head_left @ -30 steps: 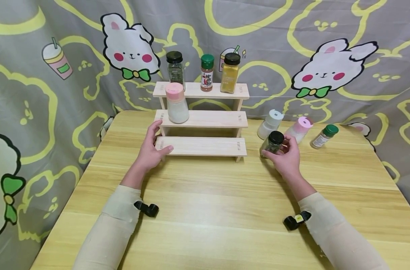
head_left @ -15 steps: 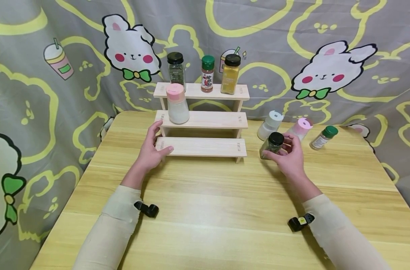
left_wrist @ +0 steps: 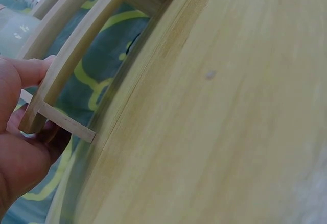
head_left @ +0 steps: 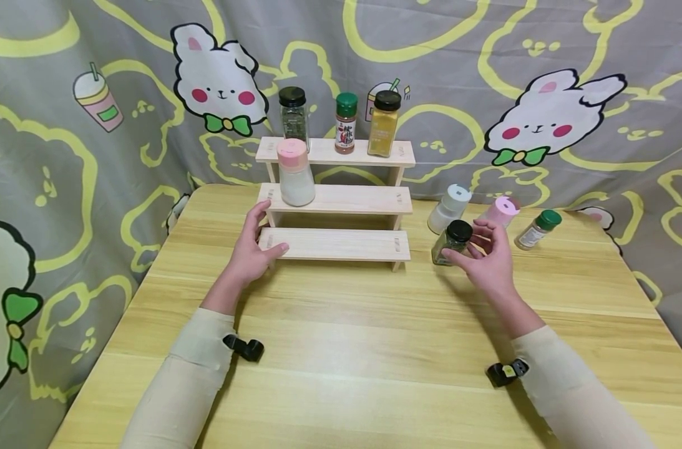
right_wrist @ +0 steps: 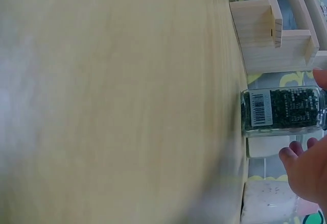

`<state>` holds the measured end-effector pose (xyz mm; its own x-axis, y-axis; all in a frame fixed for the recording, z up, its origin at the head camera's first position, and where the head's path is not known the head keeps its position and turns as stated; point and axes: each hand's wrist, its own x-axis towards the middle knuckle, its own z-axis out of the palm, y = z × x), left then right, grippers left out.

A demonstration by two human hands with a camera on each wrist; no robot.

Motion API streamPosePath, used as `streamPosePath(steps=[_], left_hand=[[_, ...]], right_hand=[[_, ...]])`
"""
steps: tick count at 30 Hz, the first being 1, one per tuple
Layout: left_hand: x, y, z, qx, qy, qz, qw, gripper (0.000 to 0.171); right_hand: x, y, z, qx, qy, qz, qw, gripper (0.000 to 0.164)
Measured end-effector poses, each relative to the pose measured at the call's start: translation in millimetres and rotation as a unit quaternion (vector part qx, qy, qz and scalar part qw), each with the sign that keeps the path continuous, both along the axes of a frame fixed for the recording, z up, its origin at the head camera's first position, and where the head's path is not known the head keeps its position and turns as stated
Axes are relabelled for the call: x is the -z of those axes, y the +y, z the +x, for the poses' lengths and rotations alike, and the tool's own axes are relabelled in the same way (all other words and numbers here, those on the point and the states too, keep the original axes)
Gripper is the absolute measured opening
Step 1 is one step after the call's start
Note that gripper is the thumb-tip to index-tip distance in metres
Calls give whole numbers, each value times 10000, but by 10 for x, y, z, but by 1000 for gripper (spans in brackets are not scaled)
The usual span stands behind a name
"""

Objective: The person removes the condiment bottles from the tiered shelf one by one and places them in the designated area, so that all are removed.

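Note:
My left hand [head_left: 253, 252] grips the left end of a three-step wooden rack [head_left: 341, 244]; its thumb lies on the lowest step, and in the left wrist view other fingers curl beneath the board [left_wrist: 76, 48]. At the rack's right, a glass jar of dark green flakes [head_left: 450, 246] with a black cap stands upright on the table. My right hand [head_left: 489, 259] is around that jar with spread fingers. In the right wrist view a gap shows between the fingertips [right_wrist: 290, 153] and the jar [right_wrist: 281, 110].
Behind the jar stand a white-capped shaker [head_left: 450, 209], a pink-capped shaker [head_left: 500, 212] and a green-capped bottle [head_left: 538, 229]. A pink-capped jar [head_left: 297, 178] sits on the middle step. The top step carries a black-capped jar [head_left: 293, 118], a green-capped bottle [head_left: 345, 125] and a yellow jar [head_left: 382, 128].
My right hand has drawn slightly to the right and its fingers have loosened from the black-capped jar, which stays about where it was. My left hand has not moved.

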<state>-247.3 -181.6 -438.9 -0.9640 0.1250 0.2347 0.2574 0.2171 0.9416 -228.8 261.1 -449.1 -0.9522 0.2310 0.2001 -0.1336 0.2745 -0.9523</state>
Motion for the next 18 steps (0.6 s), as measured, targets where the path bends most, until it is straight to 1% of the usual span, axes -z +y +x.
streamPosePath(steps=[8,18], left_hand=[[-19,5,16,10,-56,-15,10000,85],[-37,10,27,12,13,1,10000,84]], right_hand=[[-94,-4,3,-7,77,12,10000,77],[-257,-22,-71,-75,231,45,9997,78]])
